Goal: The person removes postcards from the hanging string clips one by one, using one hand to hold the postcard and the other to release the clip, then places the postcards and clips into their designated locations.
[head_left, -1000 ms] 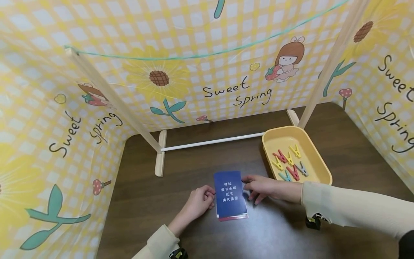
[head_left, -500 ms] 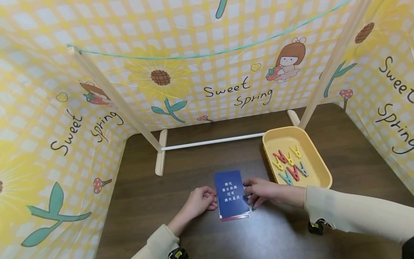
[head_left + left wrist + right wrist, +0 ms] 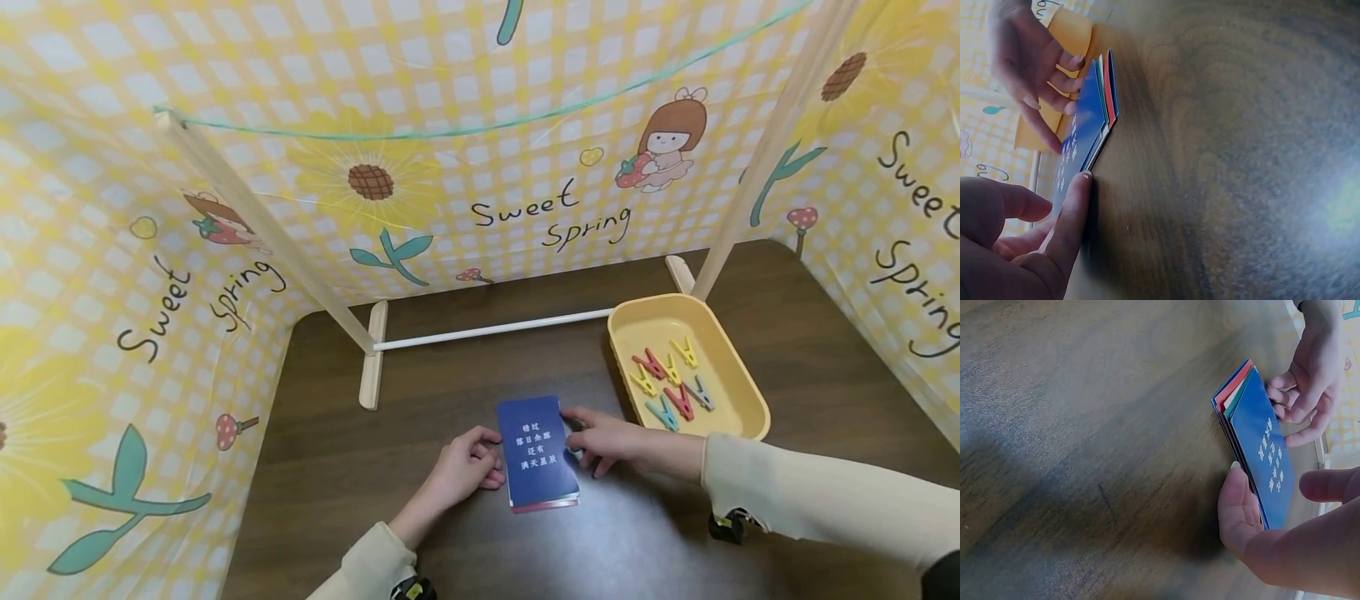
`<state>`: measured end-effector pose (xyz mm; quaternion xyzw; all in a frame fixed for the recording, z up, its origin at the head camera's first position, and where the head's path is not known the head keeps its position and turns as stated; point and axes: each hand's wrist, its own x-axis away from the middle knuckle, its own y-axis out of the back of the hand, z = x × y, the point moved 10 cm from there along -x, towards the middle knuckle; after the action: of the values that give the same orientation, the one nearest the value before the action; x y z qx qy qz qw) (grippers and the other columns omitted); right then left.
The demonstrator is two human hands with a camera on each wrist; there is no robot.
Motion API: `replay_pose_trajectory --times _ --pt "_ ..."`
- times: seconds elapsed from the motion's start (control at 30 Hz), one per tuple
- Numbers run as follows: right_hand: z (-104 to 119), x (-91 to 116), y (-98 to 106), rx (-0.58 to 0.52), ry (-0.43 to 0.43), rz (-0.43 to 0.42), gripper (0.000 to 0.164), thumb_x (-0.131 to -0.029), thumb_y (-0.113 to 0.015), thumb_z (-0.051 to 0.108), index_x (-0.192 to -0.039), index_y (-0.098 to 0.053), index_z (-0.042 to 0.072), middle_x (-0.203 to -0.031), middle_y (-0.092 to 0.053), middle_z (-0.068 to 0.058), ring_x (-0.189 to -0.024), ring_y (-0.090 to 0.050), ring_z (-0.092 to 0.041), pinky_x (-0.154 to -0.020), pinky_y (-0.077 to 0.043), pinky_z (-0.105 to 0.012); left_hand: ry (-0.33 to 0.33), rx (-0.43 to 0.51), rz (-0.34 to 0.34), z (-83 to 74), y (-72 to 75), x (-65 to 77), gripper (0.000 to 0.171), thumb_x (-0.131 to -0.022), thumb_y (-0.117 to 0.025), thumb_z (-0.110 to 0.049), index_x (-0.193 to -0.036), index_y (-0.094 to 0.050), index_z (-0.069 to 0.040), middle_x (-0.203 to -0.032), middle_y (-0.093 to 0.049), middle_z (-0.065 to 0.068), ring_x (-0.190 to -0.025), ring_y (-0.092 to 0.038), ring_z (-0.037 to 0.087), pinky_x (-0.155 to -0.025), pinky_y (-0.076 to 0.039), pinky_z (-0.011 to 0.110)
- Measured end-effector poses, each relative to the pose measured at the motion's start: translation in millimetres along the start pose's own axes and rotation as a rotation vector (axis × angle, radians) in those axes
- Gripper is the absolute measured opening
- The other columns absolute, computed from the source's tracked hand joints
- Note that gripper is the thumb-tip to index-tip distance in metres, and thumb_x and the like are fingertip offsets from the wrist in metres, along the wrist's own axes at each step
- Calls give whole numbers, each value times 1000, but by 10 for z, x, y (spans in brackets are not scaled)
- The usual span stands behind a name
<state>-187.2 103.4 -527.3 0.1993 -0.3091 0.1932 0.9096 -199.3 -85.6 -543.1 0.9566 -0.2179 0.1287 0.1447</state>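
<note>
A stack of cards (image 3: 536,475) lies on the table between the two hands, its blue top card printed with white characters. Edges of red, green and white cards (image 3: 1240,394) show at its near end, slightly uneven. The left hand (image 3: 462,471) is at the stack's left side; in the left wrist view its fingertip (image 3: 1084,178) is right at the edge, with the thumb apart. On the right side, the right hand (image 3: 611,440) has its fingers along the edge. The right wrist view shows those fingers (image 3: 1235,494) against the stack's side, the thumb (image 3: 1322,485) held away.
A yellow tray (image 3: 738,367) with several coloured clothespins (image 3: 681,400) stands beyond the right forearm. Behind the stack, a wooden frame (image 3: 262,233) rises, with a white rod (image 3: 495,328) low across it and a green string (image 3: 450,132) along its top. Patterned cloth surrounds the table.
The stack's near end has shifted slightly to the right, turning it a little. The left hand has moved slightly right with it; the right hand stays beside the opposite edge.
</note>
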Motion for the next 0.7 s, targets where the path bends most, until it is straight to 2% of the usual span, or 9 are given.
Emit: replay_pose_trajectory --times 0.13,0.27,0.37,0.43,0.53,0.67,0.7 --pt "20 -18 -10 45 27 -6 61 -87 -58 12 -143 -34 8 -102 -57 -16 -71 -59 -24 -51 -53 -35 -14 8 8 -16 3 2 29 -86 -48 10 -115 -51 10 -79 -63 27 -65 -67 38 -56 -57 44" --pt "31 -15 -5 68 51 -22 59 -88 -58 12 -142 -35 7 -94 -58 -14 -69 -59 -23 -51 -52 -35 -9 -5 -9 -8 21 10 29 -87 -49 7 -115 -53 7 -79 -64 23 -65 -68 34 -56 -57 41" --pt "43 5 9 79 112 -40 56 -88 -58 11 -139 -36 2 -93 -59 -13 -69 -59 -22 -51 -52 -35 -6 -31 -34 -23 45 49 28 -87 -51 3 -114 -54 4 -79 -65 19 -64 -68 29 -54 -57 37" --pt "62 37 18 88 181 -55 53 -89 -57 10 -137 -37 -2 -93 -60 -14 -71 -59 -22 -53 -52 -34 -29 -73 -63 -64 83 99 26 -88 -52 1 -113 -56 2 -80 -65 18 -61 -67 26 -51 -56 35" --pt "109 125 50 158 294 -114 49 -90 -57 11 -134 -40 -3 -96 -62 -12 -77 -60 -20 -62 -53 -33 -95 -177 -137 -164 176 181 23 -91 -53 -5 -113 -58 0 -83 -65 14 -59 -65 22 -47 -55 30" --pt "246 334 142 284 446 -239 45 -92 -58 18 -132 -45 3 -107 -62 -11 -89 -62 -17 -77 -53 -36 -253 -417 -301 -405 325 295 25 -92 -57 -13 -115 -60 -6 -93 -65 4 -68 -62 10 -54 -53 22" --pt "285 396 173 306 483 -273 45 -92 -58 19 -133 -45 5 -109 -62 -11 -91 -62 -17 -79 -53 -36 -294 -486 -342 -474 352 328 27 -91 -57 -15 -118 -60 -7 -98 -65 2 -74 -63 9 -61 -53 23"
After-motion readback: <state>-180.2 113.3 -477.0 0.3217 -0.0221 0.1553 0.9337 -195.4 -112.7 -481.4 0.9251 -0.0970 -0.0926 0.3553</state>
